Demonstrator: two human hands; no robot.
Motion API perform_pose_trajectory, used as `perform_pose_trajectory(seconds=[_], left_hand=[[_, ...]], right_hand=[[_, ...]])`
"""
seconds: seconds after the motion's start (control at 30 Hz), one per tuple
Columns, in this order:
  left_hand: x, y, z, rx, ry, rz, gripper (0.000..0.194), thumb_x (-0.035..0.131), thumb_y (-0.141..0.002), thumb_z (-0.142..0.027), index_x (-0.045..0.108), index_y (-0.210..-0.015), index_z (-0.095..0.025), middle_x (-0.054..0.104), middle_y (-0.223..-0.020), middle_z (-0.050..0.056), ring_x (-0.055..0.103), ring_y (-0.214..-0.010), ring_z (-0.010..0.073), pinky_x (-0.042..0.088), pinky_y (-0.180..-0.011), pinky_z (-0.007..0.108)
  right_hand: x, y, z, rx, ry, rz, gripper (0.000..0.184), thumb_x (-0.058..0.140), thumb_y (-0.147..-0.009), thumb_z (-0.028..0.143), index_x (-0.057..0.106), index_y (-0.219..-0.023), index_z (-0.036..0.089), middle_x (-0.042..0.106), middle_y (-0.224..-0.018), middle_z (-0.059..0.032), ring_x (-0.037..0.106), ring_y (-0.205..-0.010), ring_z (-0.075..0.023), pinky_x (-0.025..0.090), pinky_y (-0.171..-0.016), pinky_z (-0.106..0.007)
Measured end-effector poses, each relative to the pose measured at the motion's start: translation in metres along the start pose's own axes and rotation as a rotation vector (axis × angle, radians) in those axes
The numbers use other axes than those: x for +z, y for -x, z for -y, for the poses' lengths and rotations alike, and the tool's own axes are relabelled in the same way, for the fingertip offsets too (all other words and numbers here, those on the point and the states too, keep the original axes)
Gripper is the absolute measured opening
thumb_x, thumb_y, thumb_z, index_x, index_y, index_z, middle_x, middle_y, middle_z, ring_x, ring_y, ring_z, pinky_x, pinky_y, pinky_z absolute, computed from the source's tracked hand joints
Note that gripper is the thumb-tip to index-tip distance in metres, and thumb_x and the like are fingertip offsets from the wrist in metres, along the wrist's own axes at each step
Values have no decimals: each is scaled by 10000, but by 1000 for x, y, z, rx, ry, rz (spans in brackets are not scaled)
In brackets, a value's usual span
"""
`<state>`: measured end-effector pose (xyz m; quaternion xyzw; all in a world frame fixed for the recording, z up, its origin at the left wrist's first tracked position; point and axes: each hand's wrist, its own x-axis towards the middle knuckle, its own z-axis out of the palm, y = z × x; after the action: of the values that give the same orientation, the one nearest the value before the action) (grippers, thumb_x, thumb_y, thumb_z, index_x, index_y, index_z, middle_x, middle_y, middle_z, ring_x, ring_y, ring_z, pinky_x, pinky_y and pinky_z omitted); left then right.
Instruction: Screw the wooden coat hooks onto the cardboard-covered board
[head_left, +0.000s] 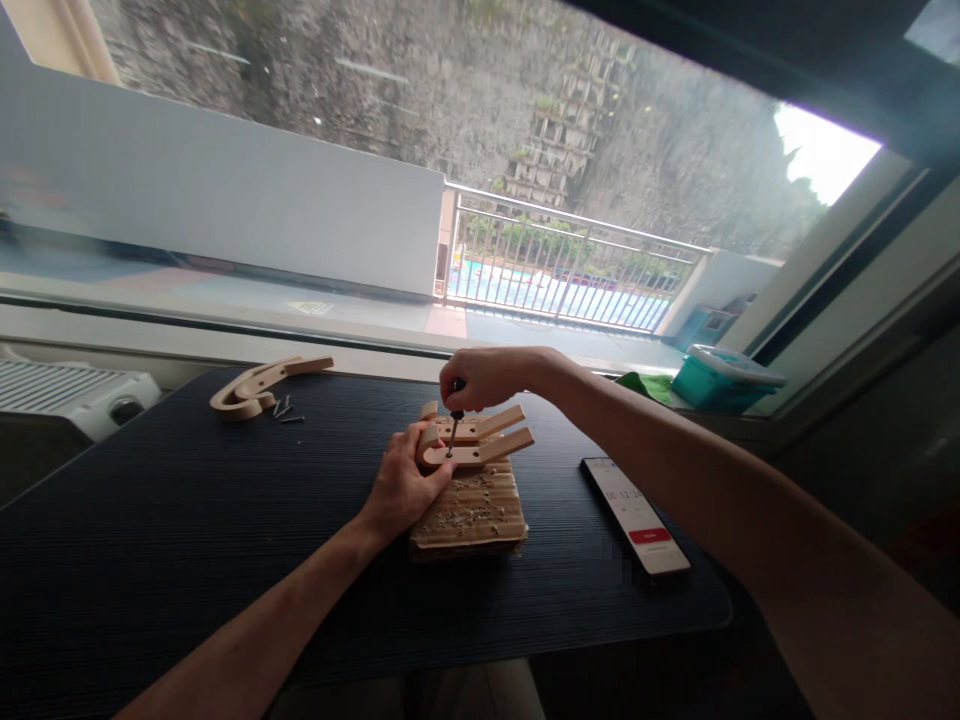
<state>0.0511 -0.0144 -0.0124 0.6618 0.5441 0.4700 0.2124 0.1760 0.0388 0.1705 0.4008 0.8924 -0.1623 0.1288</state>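
Note:
My right hand (480,378) is closed round the dark handle of a screwdriver (454,425), held nearly upright. The tip points down at a hole near the curved end of the nearer wooden hook (487,448). My left hand (401,478) grips that curved end, thumb on the near side. Just behind lies a second wooden hook (491,424), roughly parallel. Both rest on a cardboard block (469,510) whose ribbed top is pitted with holes and crumbs. Whether a screw sits under the tip is too small to tell.
More wooden hooks (251,385) lie at the table's back left, several screws (283,408) beside them. A phone (637,520) showing a timer is right of the block. A teal box (724,380) and green cloth (649,386) are by the window; a white heater (75,395) stands left.

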Motion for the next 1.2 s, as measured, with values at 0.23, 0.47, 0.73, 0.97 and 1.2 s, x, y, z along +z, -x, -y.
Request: perform_pose_trajectory(seconds=[0.23,0.47,0.73,0.97,1.2], left_hand=[[-1,0,-1,18,-20,-1,251,623,-686,-337,529,-892,-229,578,-964,40,551,-970,232,428,-941,421],[0,0,1,24,-21,-7,276,616,-692,-348,528,-915,-212,584,-954,57,542,-957,235,427,-931,419],[0,1,1,23,-20,-11,277,627,-687,-332,527,-923,-226,574,-953,41,554,-957,225,431,-936,411],[0,0,1,38,-19,-9,275,622,-694,-333,515,-928,-234,590,-938,37,545,-957,231,425,-931,409],[0,0,2,43,-26,-12,284,623,-691,-332,524,-938,-235,590,-949,36,552,-964,231,429,-927,404]], right_hand=[[0,0,-8,45,35,22,354,647,-703,254,612,-1046,175,658,-909,-43,566,-652,-114,409,-501,-218],[-2,-1,-2,75,36,54,308,679,-714,294,634,-966,121,636,-751,-27,548,-610,-100,411,-513,-213],[-1,3,2,63,136,-33,376,654,-720,341,615,-1044,155,643,-935,-61,544,-669,-120,377,-493,-225],[-2,2,3,64,117,19,287,626,-745,299,621,-985,141,645,-910,-56,536,-662,-114,384,-505,-224],[0,2,2,62,212,-59,304,580,-776,365,637,-979,145,650,-908,-66,538,-674,-132,366,-509,-246]])
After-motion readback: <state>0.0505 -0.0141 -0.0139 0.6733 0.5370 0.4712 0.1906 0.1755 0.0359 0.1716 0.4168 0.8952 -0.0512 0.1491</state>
